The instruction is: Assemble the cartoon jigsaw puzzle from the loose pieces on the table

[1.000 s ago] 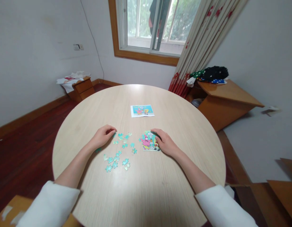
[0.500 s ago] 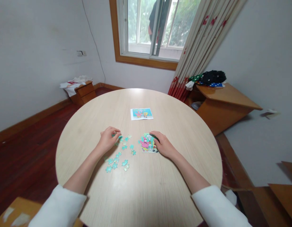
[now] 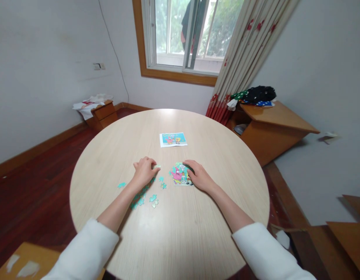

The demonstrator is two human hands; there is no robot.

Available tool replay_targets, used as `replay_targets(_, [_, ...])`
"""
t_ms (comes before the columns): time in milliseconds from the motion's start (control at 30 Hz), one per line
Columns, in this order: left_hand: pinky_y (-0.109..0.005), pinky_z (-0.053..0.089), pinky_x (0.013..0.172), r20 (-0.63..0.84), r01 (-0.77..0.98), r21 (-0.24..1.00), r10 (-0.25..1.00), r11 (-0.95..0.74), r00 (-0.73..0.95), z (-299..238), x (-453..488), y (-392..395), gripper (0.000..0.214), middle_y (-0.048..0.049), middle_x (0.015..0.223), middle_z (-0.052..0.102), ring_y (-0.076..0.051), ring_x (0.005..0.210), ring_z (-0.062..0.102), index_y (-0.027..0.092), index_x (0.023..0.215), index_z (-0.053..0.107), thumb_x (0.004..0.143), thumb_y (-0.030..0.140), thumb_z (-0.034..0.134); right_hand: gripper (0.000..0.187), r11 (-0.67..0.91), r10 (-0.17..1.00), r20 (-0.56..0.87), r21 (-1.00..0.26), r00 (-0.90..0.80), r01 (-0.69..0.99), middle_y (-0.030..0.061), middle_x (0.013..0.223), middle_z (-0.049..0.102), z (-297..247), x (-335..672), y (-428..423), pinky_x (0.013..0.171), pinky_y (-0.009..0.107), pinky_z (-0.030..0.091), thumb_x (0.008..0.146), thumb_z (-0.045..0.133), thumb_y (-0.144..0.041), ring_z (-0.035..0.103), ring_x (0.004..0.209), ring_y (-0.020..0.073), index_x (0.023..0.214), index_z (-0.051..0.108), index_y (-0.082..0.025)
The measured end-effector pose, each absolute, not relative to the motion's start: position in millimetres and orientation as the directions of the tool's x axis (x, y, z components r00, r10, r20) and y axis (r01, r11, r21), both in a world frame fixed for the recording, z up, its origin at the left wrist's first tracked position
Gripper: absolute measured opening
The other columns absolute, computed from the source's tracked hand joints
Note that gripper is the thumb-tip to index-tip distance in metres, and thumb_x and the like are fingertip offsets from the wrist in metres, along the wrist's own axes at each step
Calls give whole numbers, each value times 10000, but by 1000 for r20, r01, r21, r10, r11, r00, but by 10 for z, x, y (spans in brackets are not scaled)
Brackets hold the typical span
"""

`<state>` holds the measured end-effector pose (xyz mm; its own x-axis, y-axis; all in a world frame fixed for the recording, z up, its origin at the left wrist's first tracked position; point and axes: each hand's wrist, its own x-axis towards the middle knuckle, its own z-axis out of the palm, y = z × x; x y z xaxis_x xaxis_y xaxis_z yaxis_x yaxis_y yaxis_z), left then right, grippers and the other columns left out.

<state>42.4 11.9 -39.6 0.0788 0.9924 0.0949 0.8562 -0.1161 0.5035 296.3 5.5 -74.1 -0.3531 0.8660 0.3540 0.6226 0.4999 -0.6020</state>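
On the round wooden table [image 3: 174, 229] lies a partly built cartoon jigsaw [image 3: 180, 175]. My right hand [image 3: 199, 177] rests on its right edge with fingers curled and pressed down. My left hand [image 3: 144, 172] is over a scatter of loose teal puzzle pieces [image 3: 147, 196], its fingers pinched at a pale piece [image 3: 158, 166] near the fingertips. One teal piece [image 3: 121, 185] lies apart to the left. A small reference picture [image 3: 173, 139] sits farther back on the table.
A wooden cabinet [image 3: 273, 124] with dark clothes on it stands at the right, by a flowered curtain [image 3: 244, 50]. A low wooden box [image 3: 102, 112] with papers sits at the left wall. Cardboard lies at the lower corners. A window is behind.
My left hand has slid right across the loose pieces towards the built jigsaw, uncovering one teal piece on the left. My right hand has stayed on the jigsaw.
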Motion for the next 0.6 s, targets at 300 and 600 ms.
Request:
replay_targets(300, [-409,333,852,91,872,477,993,-111,77,-446,423,125,70,-89,965,647,-258,1006,554,179,842,625,804,213,577,364,515,857,368,-596,-360,616,106,1203,608,-756,2972,64,1009,445,421,843,441,-110,542,1144,210,1169,586,-188])
replay_targets(600, [-395,321,848,91,868,482,992,-120,87,-469,417,85,99,-73,999,656,-255,1046,545,196,877,629,826,191,544,346,514,857,365,-559,-364,651,106,1213,603,-730,2962,52,1011,449,414,860,431,-117,533,1160,214,1159,588,-196])
